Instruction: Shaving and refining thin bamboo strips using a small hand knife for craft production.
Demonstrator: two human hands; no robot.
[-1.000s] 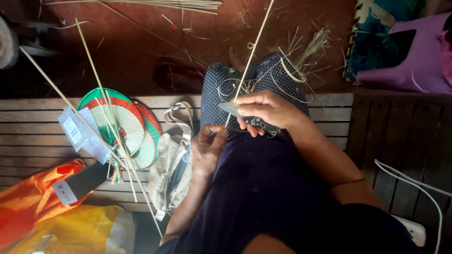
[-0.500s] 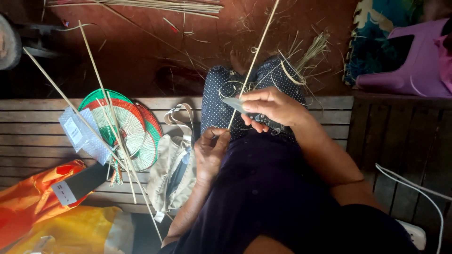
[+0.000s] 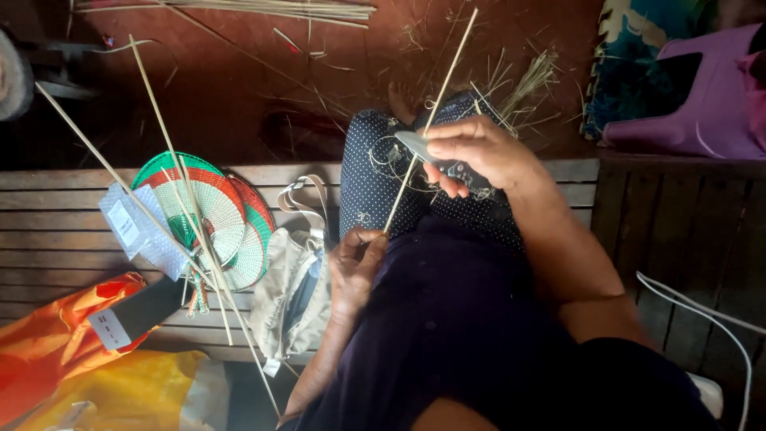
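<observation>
From above, a clear wrapped packet with a white label (image 3: 132, 227) lies on the slatted wooden table (image 3: 48, 239), its edge over a round woven fan (image 3: 203, 215) banded in green, red and white. Just below it a dark flat box with a white sticker (image 3: 132, 315) rests on an orange plastic bag (image 3: 40, 351), and a yellow bag (image 3: 136, 391) sits beside that at the table's near edge. A beige cloth bag (image 3: 291, 287) lies open between the fan and the person's lap; what it holds cannot be made out. Long thin sticks (image 3: 159, 231) cross over the fan and packet. On the lap, the left hand (image 3: 355, 267) pinches the lower end of a thin cane strip (image 3: 423, 136), fingers pressed together around it. The right hand (image 3: 479, 152) is curled around a small knife (image 3: 415, 144) laid against the strip higher up. Loose straw (image 3: 519, 88) litters the red floor (image 3: 239, 88), and a purple plastic stool (image 3: 694, 104) stands well apart at the right.
</observation>
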